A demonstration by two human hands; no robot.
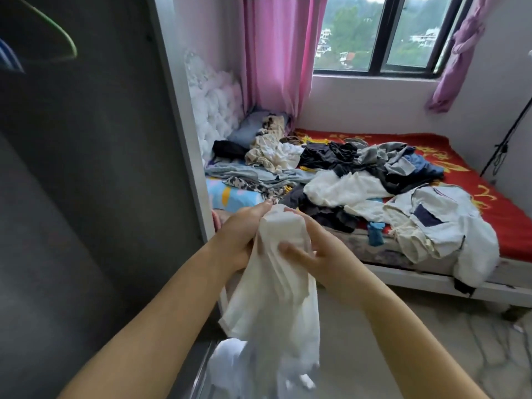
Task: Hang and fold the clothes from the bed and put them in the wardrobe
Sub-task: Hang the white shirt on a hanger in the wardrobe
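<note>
Right now my left hand (241, 234) and right hand (313, 251) both grip the top of the white garment (276, 289), which hangs straight down between them, with the wardrobe (86, 168) closer to my left hand.

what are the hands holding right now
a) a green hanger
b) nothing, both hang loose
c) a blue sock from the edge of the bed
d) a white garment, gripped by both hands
d: the left hand and right hand both grip the bunched top of a white garment, which hangs down between them in front of the bed.
</note>
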